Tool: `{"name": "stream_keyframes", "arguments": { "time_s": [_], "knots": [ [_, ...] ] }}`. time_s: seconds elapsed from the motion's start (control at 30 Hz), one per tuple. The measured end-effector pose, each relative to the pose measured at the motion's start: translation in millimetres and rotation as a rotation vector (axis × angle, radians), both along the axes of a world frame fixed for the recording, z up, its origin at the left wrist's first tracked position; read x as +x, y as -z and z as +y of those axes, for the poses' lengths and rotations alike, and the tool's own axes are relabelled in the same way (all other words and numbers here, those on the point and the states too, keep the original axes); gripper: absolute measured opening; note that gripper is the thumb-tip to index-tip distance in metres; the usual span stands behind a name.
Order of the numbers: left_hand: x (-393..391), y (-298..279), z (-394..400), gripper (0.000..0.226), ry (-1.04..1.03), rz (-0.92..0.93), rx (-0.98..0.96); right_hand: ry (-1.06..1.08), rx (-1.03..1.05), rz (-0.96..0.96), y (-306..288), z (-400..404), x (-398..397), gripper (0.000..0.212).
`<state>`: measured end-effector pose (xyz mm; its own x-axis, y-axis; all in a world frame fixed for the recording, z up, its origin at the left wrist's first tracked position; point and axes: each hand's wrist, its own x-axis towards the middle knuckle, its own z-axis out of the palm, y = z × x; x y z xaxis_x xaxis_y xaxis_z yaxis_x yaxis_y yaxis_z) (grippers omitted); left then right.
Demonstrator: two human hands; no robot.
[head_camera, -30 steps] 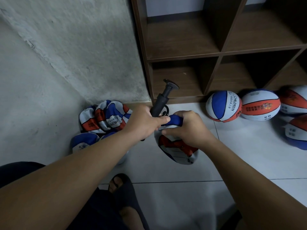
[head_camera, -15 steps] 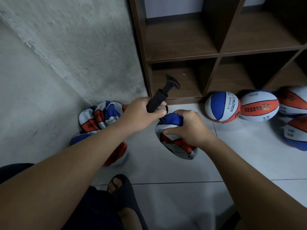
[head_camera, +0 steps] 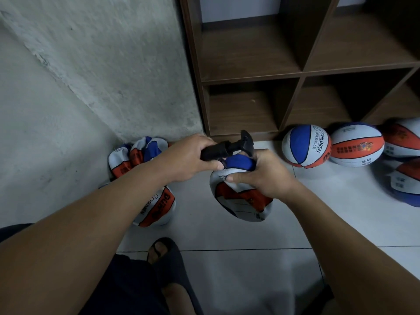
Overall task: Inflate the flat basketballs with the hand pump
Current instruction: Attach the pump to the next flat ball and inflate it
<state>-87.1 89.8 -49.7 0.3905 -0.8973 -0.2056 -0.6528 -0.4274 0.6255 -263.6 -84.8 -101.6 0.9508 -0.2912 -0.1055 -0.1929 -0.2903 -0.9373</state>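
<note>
pump (head_camera: 227, 147) tipping over, handle swinging down toward the flat basketball (head_camera: 241, 194) | now lying nearly level across its top | left hand (head_camera: 188, 160) rolling with it

Matt black, seemingly plastic pump (head_camera: 223, 149), rough plastered wall (head_camera: 95, 64), dark wood-grain shelf (head_camera: 250, 57), smooth glossy floor tiles (head_camera: 238, 269)

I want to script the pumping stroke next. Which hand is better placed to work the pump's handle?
Probably the right hand: it grips the flat basketball just beside the pump's T-handle. The left hand is wrapped round the pump barrel, steadying it.
</note>
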Motion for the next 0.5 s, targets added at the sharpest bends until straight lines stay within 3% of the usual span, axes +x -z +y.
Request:
{"name": "stream_keyframes", "arguments": {
  "time_s": [0.23,0.5],
  "knots": [
    [-1.3,-5.3,2.4,0.008,0.006,0.028,0.058,0.006,-0.066,0.011,-2.6,-1.4,2.0,0.028],
    [-12.6,3.4,-4.4,0.038,-0.179,0.056,0.038,0.089,-0.114,-0.031,-0.1,1.9,6.7,0.031]
  ]
}}
